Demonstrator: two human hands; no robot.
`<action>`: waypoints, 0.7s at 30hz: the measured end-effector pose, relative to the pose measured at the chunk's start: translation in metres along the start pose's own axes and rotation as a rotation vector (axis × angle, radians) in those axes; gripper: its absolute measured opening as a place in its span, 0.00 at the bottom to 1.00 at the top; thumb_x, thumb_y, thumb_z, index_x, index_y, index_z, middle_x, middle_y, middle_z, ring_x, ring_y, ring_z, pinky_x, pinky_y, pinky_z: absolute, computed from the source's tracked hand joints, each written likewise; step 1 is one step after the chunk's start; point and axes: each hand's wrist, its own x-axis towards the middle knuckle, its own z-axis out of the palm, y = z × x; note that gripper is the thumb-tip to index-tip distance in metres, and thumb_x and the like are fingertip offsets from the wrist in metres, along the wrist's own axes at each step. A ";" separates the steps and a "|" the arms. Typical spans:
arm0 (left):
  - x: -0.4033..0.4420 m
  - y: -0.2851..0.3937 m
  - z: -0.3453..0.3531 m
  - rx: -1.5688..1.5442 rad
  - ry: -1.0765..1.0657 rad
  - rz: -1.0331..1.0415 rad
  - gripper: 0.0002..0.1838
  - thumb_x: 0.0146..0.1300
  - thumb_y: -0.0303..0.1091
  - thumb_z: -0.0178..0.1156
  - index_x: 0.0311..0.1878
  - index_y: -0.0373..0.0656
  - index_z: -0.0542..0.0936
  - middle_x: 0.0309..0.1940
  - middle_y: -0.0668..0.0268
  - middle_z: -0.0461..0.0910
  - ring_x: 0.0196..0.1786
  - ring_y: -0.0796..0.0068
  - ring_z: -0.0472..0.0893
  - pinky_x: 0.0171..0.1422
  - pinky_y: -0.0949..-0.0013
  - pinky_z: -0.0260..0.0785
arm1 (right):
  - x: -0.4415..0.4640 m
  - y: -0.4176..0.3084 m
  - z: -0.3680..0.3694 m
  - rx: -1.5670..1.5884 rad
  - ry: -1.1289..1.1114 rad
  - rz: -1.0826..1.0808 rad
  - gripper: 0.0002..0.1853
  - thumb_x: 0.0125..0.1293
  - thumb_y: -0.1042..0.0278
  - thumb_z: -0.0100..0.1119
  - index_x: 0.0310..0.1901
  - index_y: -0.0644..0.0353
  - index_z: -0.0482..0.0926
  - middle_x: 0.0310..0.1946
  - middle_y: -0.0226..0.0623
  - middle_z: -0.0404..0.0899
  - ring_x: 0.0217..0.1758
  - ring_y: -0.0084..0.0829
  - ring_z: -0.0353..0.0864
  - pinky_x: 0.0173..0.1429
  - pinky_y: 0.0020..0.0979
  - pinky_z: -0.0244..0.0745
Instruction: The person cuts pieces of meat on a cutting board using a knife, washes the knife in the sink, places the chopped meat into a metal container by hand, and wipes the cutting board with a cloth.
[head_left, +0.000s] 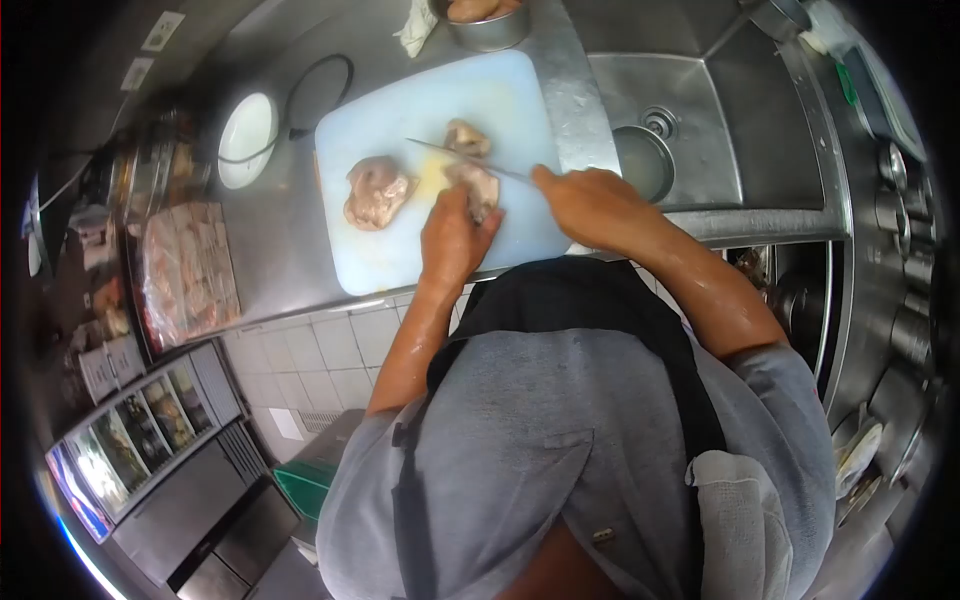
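Note:
A white cutting board (380,110) lies on the steel counter in front of me. My right hand (590,207) is closed round the handle of a knife (450,153), whose blade points left across the board. Under the blade is a piece of raw meat (474,188), which my left hand (458,236) presses and holds with its fingers. Just beyond the blade sits a smaller meat piece (466,137). To the left on the board rests a larger piece of pale raw meat (378,193), touched by neither hand.
A steel sink (690,100) with a round pot (643,165) is on the right. Behind the board stands a metal bowl (490,32) of food beside a white cloth (416,28). Left of it are a white bowl (248,140), a black cable (300,85) and a plastic-wrapped pack (188,270).

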 end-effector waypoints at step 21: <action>0.031 -0.014 -0.004 -0.140 0.036 -0.076 0.21 0.59 0.38 0.72 0.51 0.37 0.79 0.45 0.48 0.85 0.48 0.45 0.85 0.52 0.52 0.77 | -0.043 -0.013 -0.007 -0.102 0.092 0.027 0.12 0.71 0.74 0.52 0.54 0.64 0.71 0.30 0.54 0.86 0.36 0.55 0.89 0.40 0.53 0.80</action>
